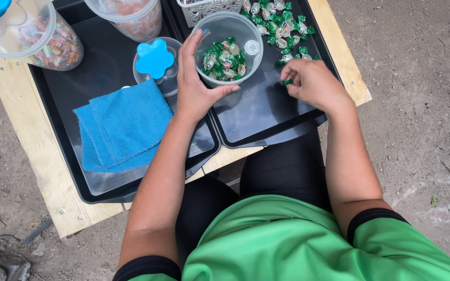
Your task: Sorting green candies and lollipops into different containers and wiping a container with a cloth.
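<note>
My left hand [196, 83] wraps around a clear round plastic container [235, 31] partly filled with green-wrapped candies [224, 58]. It stands on the right black tray [259, 112]. My right hand [313, 83] pinches one green-wrapped candy [287, 81] just above that tray, to the right of the container. A pile of loose green candies [279, 26] lies at the tray's far end, just beyond my right hand.
A folded blue cloth [121, 125] and a clear lid with a blue flower-shaped knob [154, 58] lie on the left black tray [74, 171]. Two clear candy jars [32, 31] [134, 18] and a white basket [207, 8] stand at the back. Both trays rest on a wooden board [27, 145] over dirt ground.
</note>
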